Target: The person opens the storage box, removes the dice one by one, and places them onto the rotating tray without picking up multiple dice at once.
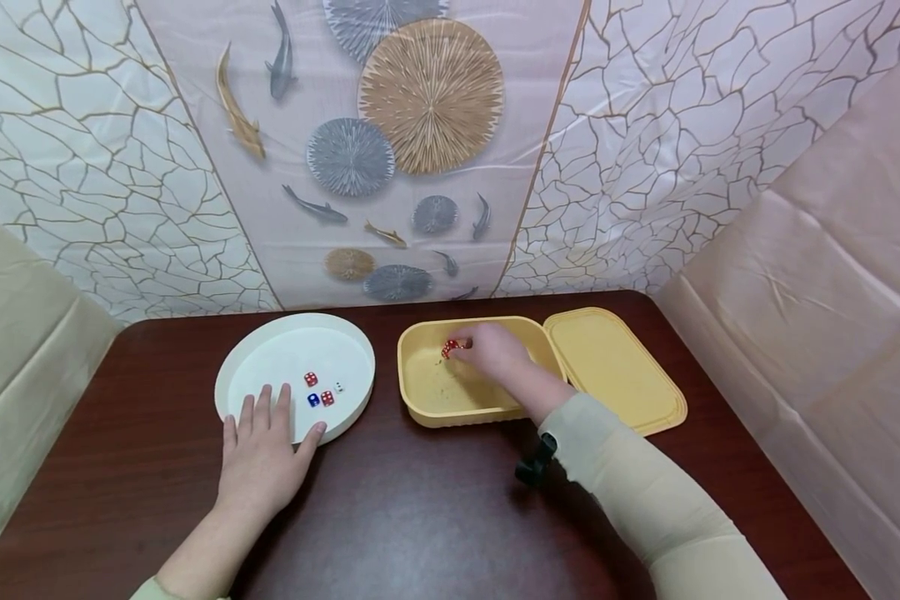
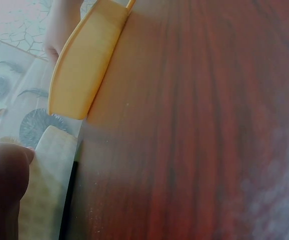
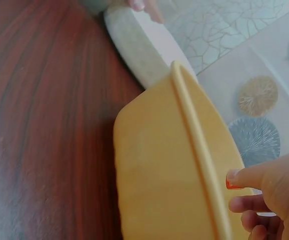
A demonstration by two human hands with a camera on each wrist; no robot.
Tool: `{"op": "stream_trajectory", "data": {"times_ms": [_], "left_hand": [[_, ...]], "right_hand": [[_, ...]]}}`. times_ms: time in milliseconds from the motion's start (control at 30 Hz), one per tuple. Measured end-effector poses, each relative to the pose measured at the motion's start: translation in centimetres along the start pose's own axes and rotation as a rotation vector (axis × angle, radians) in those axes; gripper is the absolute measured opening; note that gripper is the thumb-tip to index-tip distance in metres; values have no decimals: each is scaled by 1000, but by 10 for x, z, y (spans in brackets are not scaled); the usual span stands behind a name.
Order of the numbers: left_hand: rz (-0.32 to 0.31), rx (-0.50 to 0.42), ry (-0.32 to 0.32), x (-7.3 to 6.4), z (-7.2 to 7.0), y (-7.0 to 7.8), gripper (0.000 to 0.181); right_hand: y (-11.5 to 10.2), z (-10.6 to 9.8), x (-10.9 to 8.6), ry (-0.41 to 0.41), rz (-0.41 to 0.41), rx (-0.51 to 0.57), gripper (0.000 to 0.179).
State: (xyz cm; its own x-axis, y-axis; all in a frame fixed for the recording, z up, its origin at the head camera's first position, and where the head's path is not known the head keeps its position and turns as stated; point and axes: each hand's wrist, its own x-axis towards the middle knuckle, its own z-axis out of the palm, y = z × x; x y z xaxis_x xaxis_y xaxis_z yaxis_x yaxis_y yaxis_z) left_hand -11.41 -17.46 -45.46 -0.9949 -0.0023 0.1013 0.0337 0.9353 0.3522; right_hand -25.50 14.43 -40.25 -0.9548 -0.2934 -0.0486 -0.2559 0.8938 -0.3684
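My right hand (image 1: pixel 495 354) is at the yellow rectangular box (image 1: pixel 427 379), its fingers inside the rim, pinching red dice (image 1: pixel 451 347); how many is hard to tell. In the right wrist view, a red die (image 3: pixel 233 180) shows at a fingertip, and the other fingers are curled. My left hand (image 1: pixel 265 458) lies with fingers spread over the near rim of the round white tray (image 1: pixel 258 358). Inside that tray, right of the left fingertips, are a red die (image 1: pixel 311 378), another red die (image 1: pixel 327 398), a blue die (image 1: pixel 313 399) and a white die (image 1: pixel 339 387).
A flat yellow lid (image 1: pixel 615 367) lies against the box's right side. All stand on a dark brown table (image 1: pixel 420 517), with a patterned curtain (image 1: pixel 435 233) behind its far edge. A black device (image 1: pixel 536 460) hangs at the right wrist.
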Motion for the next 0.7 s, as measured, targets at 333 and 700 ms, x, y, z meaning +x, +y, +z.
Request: {"op": "stream_trajectory", "data": {"times_ms": [333,700], "left_hand": [[-2,-13,-3,-3,0,2,85],[2,-6,9,-2,0,1,84]], "right_hand": [[-29,0,5,26,-37,143,33],[-75,13,18,-50,-87,371,33]]}}
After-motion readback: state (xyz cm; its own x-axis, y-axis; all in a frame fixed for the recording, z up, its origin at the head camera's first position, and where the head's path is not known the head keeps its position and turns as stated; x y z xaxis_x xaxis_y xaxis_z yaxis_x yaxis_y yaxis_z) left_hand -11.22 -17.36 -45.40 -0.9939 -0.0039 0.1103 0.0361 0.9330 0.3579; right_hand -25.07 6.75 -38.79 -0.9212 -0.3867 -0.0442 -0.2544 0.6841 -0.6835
